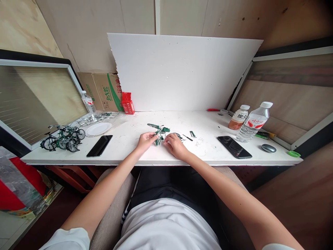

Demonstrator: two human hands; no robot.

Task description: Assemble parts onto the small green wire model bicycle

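Note:
Between my hands is a small green model bicycle (159, 130), its frame tilted and one wheel pointing away to the left. My left hand (146, 141) pinches it from the left side. Close on its right, my right hand (176, 146) has its fingers drawn together near the frame's lower end; what they hold, if anything, is hidden. A loose small wheel (178, 135) lies just beyond the right fingers. To the right of it are a thin dark tool (187, 138) and a small green part (192, 134) on the white table (145, 158).
Several finished-looking model bicycles (62, 138) cluster at the left, near a white plate (99, 129) and a phone (99, 146). Another phone (234, 147), a water bottle (255, 121), a brown drink bottle (238, 117) and a mouse (268, 148) stand or lie right. A white board (182, 73) rises behind.

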